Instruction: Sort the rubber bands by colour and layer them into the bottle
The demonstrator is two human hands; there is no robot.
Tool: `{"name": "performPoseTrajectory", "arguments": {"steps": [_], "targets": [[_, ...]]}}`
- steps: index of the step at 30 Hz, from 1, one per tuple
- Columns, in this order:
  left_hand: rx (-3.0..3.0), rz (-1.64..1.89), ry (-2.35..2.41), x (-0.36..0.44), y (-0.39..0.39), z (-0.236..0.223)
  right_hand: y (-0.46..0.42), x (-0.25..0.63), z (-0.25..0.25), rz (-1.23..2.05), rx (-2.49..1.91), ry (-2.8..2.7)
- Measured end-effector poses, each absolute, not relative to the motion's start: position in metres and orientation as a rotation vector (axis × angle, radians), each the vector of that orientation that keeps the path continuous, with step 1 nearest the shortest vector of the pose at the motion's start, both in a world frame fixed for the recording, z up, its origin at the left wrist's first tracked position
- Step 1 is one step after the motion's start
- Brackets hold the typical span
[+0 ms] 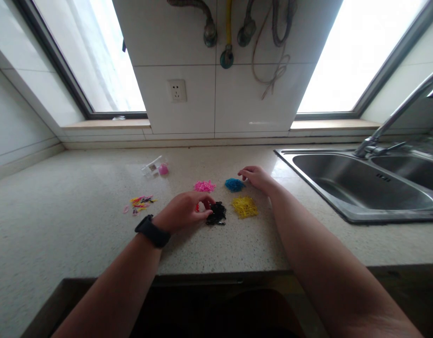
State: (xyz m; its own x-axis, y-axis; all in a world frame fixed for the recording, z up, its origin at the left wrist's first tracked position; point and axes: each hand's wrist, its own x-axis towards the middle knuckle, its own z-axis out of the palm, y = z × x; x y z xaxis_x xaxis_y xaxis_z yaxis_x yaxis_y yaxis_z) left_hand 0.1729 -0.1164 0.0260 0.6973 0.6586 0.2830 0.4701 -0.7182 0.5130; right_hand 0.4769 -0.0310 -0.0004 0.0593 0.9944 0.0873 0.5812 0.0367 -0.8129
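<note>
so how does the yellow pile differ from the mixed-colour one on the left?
Colour: the yellow pile is all yellow; the mixed-colour pile has yellow, pink and dark pieces.
Density: yellow pile is a dense heap, mixed-colour pile is looser, with strays at its edge.
Place: yellow pile sits near the right hand, mixed-colour pile beyond the watch on the left wrist.
Shared: both are small, thin pieces lying on the counter.

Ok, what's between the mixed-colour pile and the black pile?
In the head view, the left hand is between the mixed-colour pile and the black pile, its fingertips at the black one. Something red shows by its fingers.
</note>
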Motion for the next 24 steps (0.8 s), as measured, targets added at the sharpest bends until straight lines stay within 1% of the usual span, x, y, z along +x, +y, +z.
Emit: {"name": "performPoseTrajectory", "arguments": {"steps": [6, 10, 12, 16, 19, 24], "targets": [[2.363, 0.749, 0.927, 0.171, -0.117, 0.03, -0.027, 0.48, -0.005, 0.733, -1.597, -1.615], [2.217, 0.78, 0.901, 0.16, -0.109, 0.042, -0.022, 0.484, -0.009, 0.72, -1.593, -1.646], [2.177, 0.884, 0.934, 0.15, -0.102, 0.051, -0.02, 0.485, -0.01, 0.711, -1.594, -1.657], [2.127, 1.25, 1.15, 0.118, -0.083, 0.063, -0.018, 0.485, -0.01, 0.702, -1.596, -1.664], [2.139, 1.373, 1.356, 0.082, -0.068, 0.057, -0.02, 0.483, -0.008, 0.699, -1.619, -1.669], [1.95, 1.397, 1.589, 0.024, -0.045, 0.028, -0.021, 0.482, -0.007, 0.695, -1.627, -1.681]]}}
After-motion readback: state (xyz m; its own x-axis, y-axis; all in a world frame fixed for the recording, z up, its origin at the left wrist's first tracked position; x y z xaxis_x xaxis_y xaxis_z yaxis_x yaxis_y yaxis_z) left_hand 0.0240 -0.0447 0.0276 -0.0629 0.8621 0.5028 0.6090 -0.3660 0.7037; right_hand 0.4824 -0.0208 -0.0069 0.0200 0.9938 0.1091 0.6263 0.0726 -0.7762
